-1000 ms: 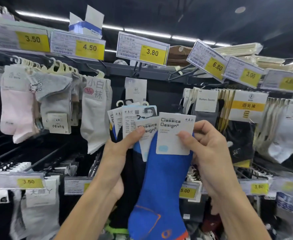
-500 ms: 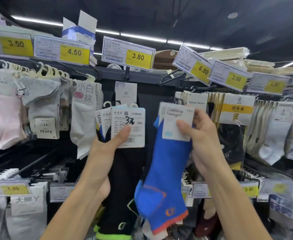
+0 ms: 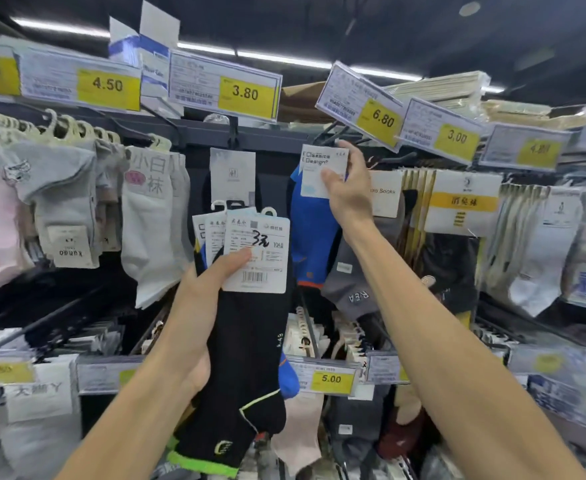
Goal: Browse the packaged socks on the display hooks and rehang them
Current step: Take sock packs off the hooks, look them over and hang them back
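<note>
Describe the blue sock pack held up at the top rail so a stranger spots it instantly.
Find the top rail of hooks, between the yellow 3.80 price tag and the 6.80 price tag. There the right hand pinches a white card reading Classics Design. Under it hangs the only bright blue sock at that height, orange-edged, beside black, grey and white neighbours.

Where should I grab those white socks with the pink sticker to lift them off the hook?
I'd pinch the white socks at the cuff, just under their cream plastic hanger, coming from the front. The body hangs limp, and grey socks crowd its left side.
</note>
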{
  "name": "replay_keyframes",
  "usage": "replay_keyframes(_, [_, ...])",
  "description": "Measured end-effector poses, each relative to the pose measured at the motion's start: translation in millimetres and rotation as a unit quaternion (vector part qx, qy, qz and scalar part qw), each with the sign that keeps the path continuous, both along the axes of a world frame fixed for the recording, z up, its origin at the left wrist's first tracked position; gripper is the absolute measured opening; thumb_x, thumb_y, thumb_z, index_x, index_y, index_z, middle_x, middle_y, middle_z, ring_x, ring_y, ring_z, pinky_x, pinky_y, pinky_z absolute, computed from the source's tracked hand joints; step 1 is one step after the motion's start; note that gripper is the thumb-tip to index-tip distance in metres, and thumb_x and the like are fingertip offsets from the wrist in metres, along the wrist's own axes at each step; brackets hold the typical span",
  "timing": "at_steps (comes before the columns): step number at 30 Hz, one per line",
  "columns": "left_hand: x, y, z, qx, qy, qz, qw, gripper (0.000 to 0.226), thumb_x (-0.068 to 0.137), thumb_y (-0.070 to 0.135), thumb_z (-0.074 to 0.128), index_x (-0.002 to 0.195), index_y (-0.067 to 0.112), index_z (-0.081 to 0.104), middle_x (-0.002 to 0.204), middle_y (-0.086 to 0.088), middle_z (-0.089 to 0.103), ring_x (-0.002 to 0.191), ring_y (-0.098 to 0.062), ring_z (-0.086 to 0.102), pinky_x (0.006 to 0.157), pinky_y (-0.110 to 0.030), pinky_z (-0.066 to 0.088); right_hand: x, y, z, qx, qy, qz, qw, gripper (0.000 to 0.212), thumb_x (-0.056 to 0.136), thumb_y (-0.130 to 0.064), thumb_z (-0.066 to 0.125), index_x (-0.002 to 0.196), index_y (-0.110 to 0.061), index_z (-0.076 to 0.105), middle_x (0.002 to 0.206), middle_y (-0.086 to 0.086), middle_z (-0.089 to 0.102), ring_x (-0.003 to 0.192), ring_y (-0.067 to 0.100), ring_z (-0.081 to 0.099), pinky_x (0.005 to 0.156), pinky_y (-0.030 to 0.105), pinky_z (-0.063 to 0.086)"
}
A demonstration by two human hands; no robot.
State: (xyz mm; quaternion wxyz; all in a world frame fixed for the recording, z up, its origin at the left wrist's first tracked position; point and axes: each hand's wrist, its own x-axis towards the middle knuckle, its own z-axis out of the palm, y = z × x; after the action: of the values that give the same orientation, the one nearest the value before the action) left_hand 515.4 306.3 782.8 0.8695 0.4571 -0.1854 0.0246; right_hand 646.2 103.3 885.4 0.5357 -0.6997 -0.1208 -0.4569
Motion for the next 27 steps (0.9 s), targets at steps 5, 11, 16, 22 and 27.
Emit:
replay_keyframes(5, [0,-1,1,0.005,0.0,-0.002,1.0,0.028,0.068,0.03,0.074,0.095,0.03,0.081,0.104,-0.003,0.078,0.093,-0.019,0.076,0.066,-0.028,0.061,20,-6,-1,-0.069,0.057,-0.033,0.995,0.06,0.097,-0.007,0.053,0.152,-0.014,0.029,0.138,0.008,0.055,0.112,0.016,0.058,0.095,0.024,0.05])
replay_keyframes(11, [0,-5,2,0.006,-0.004,-0.005,1.0,0.035,0.069,0.029,0.075,0.103,0.024,0.079,0.106,-0.005,0.078,0.095,-0.021,0.076,0.065,-0.028,0.061,6,1,-1,-0.113,0.11,-0.096,0.983,0.061,0.095,-0.005,0.051,0.152,-0.007,0.027,0.143,0.01,0.046,0.129,0.022,0.044,0.103,0.016,0.03])
replay_keyframes(16, [5,-4,1,0.02,-0.034,0.025,0.999,0.038,0.072,0.027,0.075,0.11,0.022,0.076,0.11,-0.006,0.077,0.101,-0.024,0.074,0.079,-0.034,0.062,-63,25,-32,-0.119,0.032,-0.059,0.991,0.051,0.097,-0.038,0.051,0.145,-0.023,0.041,0.151,-0.005,0.042,0.139,0.006,0.036,0.112,0.022,0.026])
replay_keyframes(22, [11,-10,3,0.031,-0.068,0.027,0.997,0.038,0.077,0.038,0.073,0.113,0.026,0.075,0.114,-0.007,0.075,0.105,-0.025,0.072,0.079,-0.033,0.061,-125,35,-70,-0.141,0.097,0.17,0.97,0.026,0.082,-0.033,0.076,0.108,-0.032,0.07,0.098,-0.017,0.074,0.085,0.008,0.07,0.072,0.027,0.059])
replay_keyframes(27, [14,-17,1,0.017,-0.059,-0.008,0.998,0.042,0.083,0.045,0.064,0.119,0.024,0.072,0.119,-0.01,0.073,0.11,-0.027,0.07,0.086,-0.037,0.06,-124,25,-69,-0.101,0.056,0.1,0.988,0.026,0.08,-0.025,0.079,0.101,-0.039,0.071,0.085,-0.01,0.066,0.078,0.009,0.061,0.067,0.036,0.06])
